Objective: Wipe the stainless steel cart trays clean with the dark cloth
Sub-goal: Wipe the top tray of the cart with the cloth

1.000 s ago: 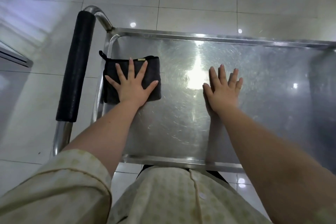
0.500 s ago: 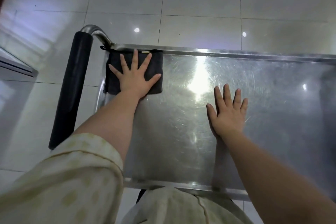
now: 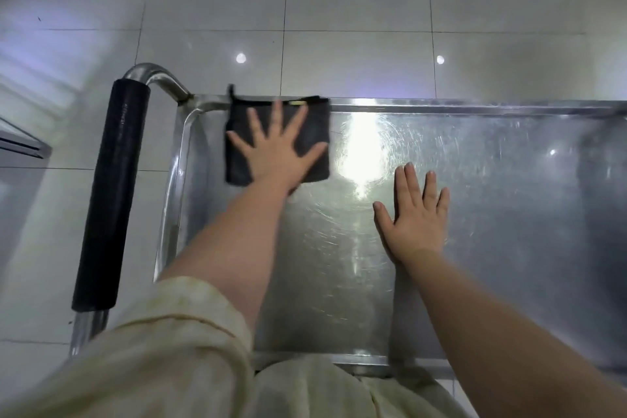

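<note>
The stainless steel cart tray (image 3: 509, 214) fills the middle and right of the head view, scratched and shiny. A folded dark cloth (image 3: 315, 132) lies flat at the tray's far left corner, its top edge against the far rim. My left hand (image 3: 276, 149) presses on the cloth with fingers spread straight. My right hand (image 3: 415, 217) rests flat on the bare steel near the tray's middle, fingers straight, apart from the cloth.
The cart's push handle with a black foam grip (image 3: 112, 193) runs along the left side, joined by a bent steel tube (image 3: 154, 73). Glossy white floor tiles (image 3: 356, 10) surround the cart. My pale sleeve (image 3: 163, 356) covers the lower left.
My left hand has slid the cloth away from me to the far rim and a little right. My right hand has stayed flat on the tray.
</note>
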`<control>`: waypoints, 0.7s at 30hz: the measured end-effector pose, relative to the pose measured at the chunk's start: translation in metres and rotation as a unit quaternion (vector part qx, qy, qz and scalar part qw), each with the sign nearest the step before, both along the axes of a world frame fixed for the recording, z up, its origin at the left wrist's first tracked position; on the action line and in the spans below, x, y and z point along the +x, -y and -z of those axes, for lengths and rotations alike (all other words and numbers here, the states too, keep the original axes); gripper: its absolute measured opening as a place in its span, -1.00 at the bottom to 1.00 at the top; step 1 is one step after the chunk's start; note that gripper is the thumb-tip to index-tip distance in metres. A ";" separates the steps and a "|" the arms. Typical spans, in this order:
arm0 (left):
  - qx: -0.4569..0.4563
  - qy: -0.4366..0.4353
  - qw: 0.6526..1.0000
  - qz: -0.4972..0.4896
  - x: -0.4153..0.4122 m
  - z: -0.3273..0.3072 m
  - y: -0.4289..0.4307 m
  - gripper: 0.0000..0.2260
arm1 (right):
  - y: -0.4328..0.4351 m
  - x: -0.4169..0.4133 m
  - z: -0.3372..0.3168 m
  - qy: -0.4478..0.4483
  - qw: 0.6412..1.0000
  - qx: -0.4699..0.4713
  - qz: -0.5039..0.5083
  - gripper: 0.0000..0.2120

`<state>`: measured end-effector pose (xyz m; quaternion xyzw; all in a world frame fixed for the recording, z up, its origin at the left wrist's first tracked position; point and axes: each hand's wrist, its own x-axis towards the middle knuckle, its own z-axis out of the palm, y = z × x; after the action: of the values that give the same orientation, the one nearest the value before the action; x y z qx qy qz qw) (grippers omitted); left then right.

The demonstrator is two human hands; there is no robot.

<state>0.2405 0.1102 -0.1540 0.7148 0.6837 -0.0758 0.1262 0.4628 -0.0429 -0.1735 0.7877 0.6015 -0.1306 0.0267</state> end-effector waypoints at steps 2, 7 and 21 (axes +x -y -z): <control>-0.004 -0.011 0.999 -0.051 -0.060 -0.001 -0.008 -0.23 | 0.000 -0.001 0.000 0.005 1.000 -0.006 0.000 -0.31; 0.010 -0.034 0.997 -0.071 -0.098 0.001 -0.005 -0.24 | -0.001 -0.003 -0.002 0.013 1.000 -0.011 -0.005 -0.30; 0.017 -0.004 1.000 0.012 0.089 0.003 0.006 -0.26 | 0.016 0.072 -0.015 0.015 0.999 -0.047 0.004 -0.29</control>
<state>0.3292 0.1044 -0.1574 0.7244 0.6771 -0.0681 0.1103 0.5346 -0.0591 -0.1584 0.7900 0.5909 -0.1467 0.0719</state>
